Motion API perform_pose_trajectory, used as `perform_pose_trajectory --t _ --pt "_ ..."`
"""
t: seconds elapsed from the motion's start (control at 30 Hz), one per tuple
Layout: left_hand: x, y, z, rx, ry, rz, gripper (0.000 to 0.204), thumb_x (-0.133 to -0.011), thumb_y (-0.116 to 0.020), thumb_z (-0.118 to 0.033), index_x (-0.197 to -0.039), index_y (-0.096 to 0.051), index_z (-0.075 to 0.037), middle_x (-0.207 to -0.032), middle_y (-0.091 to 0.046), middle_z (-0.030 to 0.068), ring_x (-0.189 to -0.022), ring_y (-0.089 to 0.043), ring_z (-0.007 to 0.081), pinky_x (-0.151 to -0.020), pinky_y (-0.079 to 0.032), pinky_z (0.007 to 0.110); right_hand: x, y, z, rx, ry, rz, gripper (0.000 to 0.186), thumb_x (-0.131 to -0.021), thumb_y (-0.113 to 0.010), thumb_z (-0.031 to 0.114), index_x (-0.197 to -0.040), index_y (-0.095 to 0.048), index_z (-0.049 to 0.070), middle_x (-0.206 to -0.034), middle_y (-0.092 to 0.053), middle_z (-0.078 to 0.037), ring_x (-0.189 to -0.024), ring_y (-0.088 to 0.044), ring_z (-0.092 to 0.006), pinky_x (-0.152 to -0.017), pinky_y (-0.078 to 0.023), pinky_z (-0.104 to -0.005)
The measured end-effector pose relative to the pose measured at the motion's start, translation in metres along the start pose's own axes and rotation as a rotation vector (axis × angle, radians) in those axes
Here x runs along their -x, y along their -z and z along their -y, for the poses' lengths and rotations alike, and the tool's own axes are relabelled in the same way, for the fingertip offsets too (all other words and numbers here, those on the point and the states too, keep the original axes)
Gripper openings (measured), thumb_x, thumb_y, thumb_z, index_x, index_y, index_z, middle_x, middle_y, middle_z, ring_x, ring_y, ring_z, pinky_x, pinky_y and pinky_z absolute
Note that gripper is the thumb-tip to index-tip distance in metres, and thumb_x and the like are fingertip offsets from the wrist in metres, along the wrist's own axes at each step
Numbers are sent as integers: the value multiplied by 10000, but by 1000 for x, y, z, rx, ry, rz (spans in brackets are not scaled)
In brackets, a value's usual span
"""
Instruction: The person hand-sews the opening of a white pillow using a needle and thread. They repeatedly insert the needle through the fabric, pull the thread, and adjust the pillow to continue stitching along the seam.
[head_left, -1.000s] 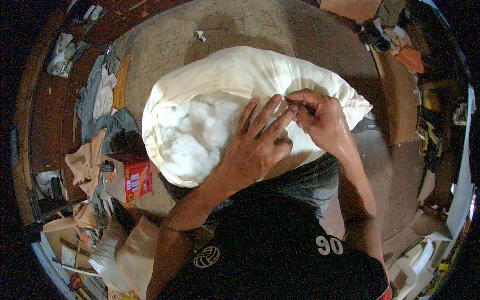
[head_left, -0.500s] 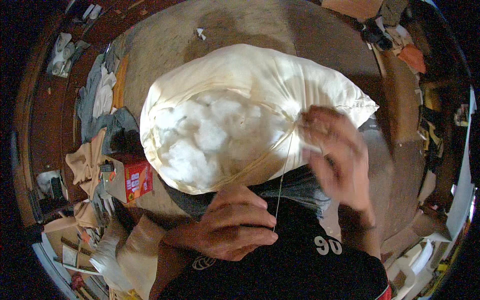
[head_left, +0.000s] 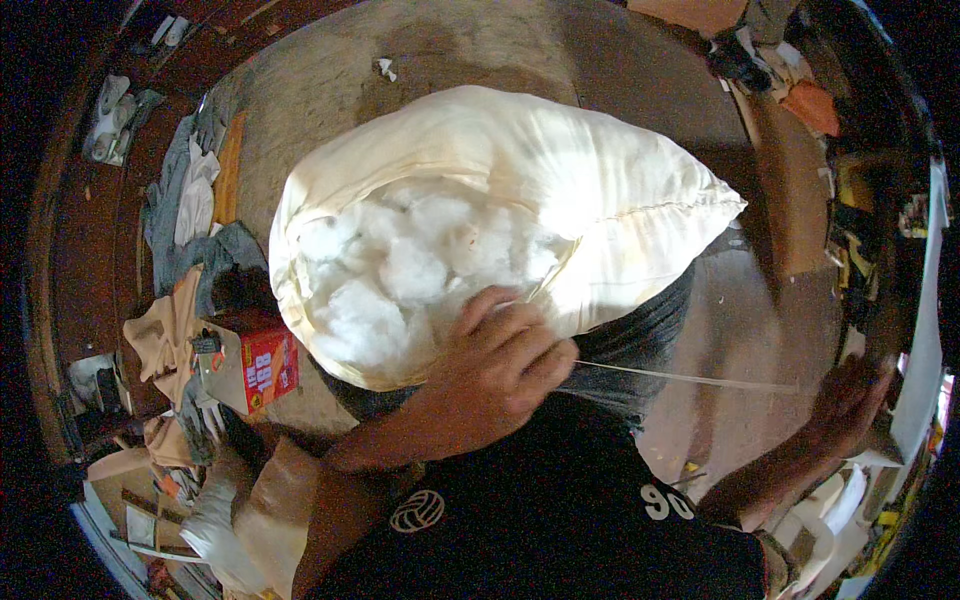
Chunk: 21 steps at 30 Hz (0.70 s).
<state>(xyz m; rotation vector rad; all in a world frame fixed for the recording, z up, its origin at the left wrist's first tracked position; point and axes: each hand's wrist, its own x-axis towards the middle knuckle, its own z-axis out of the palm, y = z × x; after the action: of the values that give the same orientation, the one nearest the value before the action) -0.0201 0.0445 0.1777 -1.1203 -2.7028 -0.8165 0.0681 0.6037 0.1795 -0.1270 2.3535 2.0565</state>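
A plump cream cloth cushion (head_left: pixel 480 130) lies across my lap, tapering to a pointed corner at the right. White fibre stuffing (head_left: pixel 410 265) shows through its wide opening, and a stitched seam runs toward that corner. My left hand (head_left: pixel 505 355) is closed at the opening's near edge, its fingers curled on the cloth; the fingertips are partly hidden. From beside it a thin pale thread (head_left: pixel 690 378) stretches taut to the right. Far out at the right, my right hand (head_left: pixel 850 400) is at the thread's other end, dim and blurred; no needle can be made out.
A red and tan box (head_left: pixel 265 365) stands on the floor left of my lap, among cloth scraps (head_left: pixel 170 325). Grey and white fabric (head_left: pixel 195 190) lies farther up on the left. More scraps, one of them orange (head_left: pixel 810 107), lie at the far right.
My right hand has moved from the cushion's seam far out to the right, and the thread now runs sideways. My left hand has moved up from below the cushion to the opening's edge.
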Motion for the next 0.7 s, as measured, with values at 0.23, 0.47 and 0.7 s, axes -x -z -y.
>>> perform_pose_trajectory --t 0.23,0.47,0.7 --pt "37 68 0 270 -151 108 292 -819 -659 -167 -1080 -699 -40 -1023 -641 93 -999 -641 270 -883 -557 416 -42 -51 23 -1442 -957 -375 392 -981 -619 143 -1354 -599 24 -1368 -620 -119 -1185 -627 -285 -996 -518 -349" --pt "2 32 -44 587 -373 207 428 -858 -616 -148 -1257 -641 5 -1177 -650 166 -975 -671 290 -836 -588 380 -135 115 43 -1758 -696 -711 250 -975 -658 121 -1210 -666 36 -1166 -694 -102 -882 -632 -116 -684 -496 -232" --pt "-37 35 -5 -12 16 -117 387 -859 -641 -80 -1244 -664 -71 -1300 -622 91 -1245 -572 298 -1071 -466 452 -142 280 6 -3074 -116 -206 274 -966 -646 141 -1208 -624 15 -1097 -740 -138 -692 -689 -124 -506 -453 -191"
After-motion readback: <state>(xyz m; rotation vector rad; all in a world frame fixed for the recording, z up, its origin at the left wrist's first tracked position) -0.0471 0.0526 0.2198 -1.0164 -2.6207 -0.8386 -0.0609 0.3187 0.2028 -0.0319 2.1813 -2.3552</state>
